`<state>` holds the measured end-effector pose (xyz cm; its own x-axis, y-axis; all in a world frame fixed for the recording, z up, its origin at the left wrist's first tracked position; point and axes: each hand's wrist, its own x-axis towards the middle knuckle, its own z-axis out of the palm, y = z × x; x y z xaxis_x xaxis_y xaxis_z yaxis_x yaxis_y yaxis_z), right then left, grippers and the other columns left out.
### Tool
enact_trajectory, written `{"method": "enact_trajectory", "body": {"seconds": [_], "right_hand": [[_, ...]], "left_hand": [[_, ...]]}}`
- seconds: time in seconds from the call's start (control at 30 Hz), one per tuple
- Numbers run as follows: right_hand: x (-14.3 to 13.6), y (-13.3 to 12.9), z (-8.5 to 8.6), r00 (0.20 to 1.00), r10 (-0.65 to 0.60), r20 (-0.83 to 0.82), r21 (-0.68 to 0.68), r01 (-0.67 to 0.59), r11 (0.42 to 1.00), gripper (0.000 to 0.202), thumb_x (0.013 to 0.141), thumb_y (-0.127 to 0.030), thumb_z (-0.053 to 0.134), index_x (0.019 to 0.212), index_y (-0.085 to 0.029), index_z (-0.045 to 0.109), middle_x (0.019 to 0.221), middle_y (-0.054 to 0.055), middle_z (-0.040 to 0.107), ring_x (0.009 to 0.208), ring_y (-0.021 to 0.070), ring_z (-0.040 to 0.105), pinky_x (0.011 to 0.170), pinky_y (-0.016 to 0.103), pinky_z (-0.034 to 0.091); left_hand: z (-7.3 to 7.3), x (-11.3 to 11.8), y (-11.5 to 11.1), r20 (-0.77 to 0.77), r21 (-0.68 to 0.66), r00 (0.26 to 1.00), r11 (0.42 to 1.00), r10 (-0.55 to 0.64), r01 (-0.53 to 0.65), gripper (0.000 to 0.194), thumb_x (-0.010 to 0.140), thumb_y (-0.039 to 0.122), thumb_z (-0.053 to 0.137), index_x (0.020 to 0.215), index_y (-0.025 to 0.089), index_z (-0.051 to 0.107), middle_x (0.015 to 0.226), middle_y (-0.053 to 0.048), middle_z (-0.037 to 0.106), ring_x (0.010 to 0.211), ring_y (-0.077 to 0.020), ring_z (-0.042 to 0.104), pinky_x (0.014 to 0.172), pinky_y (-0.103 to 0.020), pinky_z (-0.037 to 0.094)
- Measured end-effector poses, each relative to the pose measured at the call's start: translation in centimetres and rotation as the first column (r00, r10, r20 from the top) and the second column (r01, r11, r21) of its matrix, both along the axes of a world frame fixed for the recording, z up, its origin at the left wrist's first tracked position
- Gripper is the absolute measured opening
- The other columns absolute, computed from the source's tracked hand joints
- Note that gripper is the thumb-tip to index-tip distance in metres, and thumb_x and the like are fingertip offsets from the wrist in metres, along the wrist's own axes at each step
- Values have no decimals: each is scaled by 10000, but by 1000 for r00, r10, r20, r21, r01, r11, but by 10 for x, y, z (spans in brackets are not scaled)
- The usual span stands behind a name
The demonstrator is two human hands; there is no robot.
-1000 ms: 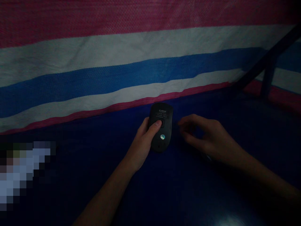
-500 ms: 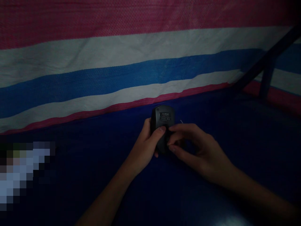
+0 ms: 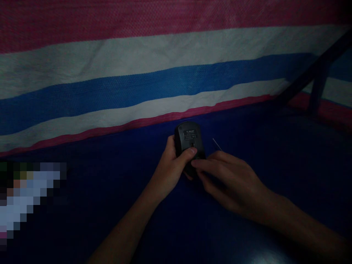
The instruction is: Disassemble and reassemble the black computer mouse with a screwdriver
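Item: one black, rounded plastic computer mouse (image 3: 181, 142), underside turned up toward the viewer, held in the left hand over a dark blue, smooth counter (image 3: 269, 135); contact with the counter could not be told.

Markings: one dark rectangular label (image 3: 190, 134) on the upper half of the underside, printed in pale type. A bolder line ran across its top, probably a brand name, but too small and dim to read. Finer rows sat beneath, with a small mark at lower right that resembled "CE"; its wording was otherwise illegible. Below the label was a small dark recess (image 3: 192, 145).

Left hand (image 3: 171, 167): clamped on the mouse, thumb laid across the underside just below the recess, other fingers mostly hidden behind the body.

Right hand (image 3: 233, 179): at the mouse's lower right edge, forefinger tip on or just over the underside near the left thumb. Forefinger and thumb tips were close together; whether they gripped anything could not be told. A thin, pale, straight rod (image 3: 216, 143) projected beyond this hand, its near end hidden.

Surroundings: a woven sheet striped red, white and blue (image 3: 154, 84) behind the counter; a dark diagonal bar (image 3: 305, 79) at right, joined by a dark upright post (image 3: 316, 91); a pixelated pale patch (image 3: 30, 194) at left, contents unidentifiable.
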<state>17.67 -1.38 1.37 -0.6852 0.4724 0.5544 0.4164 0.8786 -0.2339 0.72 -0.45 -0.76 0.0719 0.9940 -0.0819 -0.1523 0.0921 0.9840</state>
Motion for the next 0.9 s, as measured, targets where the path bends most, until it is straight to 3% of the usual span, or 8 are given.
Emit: {"method": "enact_trajectory", "body": {"seconds": [0.2, 0.4, 0.7, 0.9], "right_hand": [[2, 1, 0, 997, -24, 74, 131, 14, 991, 300, 871, -74, 542, 1167, -123, 531, 858, 57, 698, 755, 177, 566, 629, 310, 485], [1, 1, -2, 998, -52, 29, 82, 49, 995, 287, 871, -70, 535, 1150, -138, 546, 828, 50, 684, 743, 163, 559, 638, 296, 482], [-2, 1, 0, 998, -50, 26, 90, 48, 995, 270, 857, -53, 524, 1116, -105, 582, 819, 61, 684, 771, 181, 585, 671, 316, 487], [-2, 2, 0, 998, -56, 39, 16, 56, 998, 311, 846, -44, 530, 1147, -117, 550, 865, 53, 667, 798, 180, 565, 706, 323, 471]], "left_hand": [[1, 0, 0, 9, 15, 1000, 1000, 15, -15, 369, 788, 386, 665, 1075, 211, 514, 921, -17, 609, 766, -135, 615, 596, -215, 498], [3, 1, 0, 11, -37, 1000, 999, -17, 17, 400, 774, 420, 663, 1071, 230, 474, 870, 3, 589, 624, -136, 613, 424, -223, 493], [1, 2, 0, 2, -17, 1000, 1000, -7, 7, 389, 772, 399, 660, 1069, 221, 483, 870, -17, 586, 627, -141, 615, 426, -214, 499], [1, 2, 0, 4, -10, 1000, 1000, -7, 8, 392, 770, 393, 672, 1065, 217, 481, 857, -8, 591, 625, -130, 617, 426, -199, 497]]}}
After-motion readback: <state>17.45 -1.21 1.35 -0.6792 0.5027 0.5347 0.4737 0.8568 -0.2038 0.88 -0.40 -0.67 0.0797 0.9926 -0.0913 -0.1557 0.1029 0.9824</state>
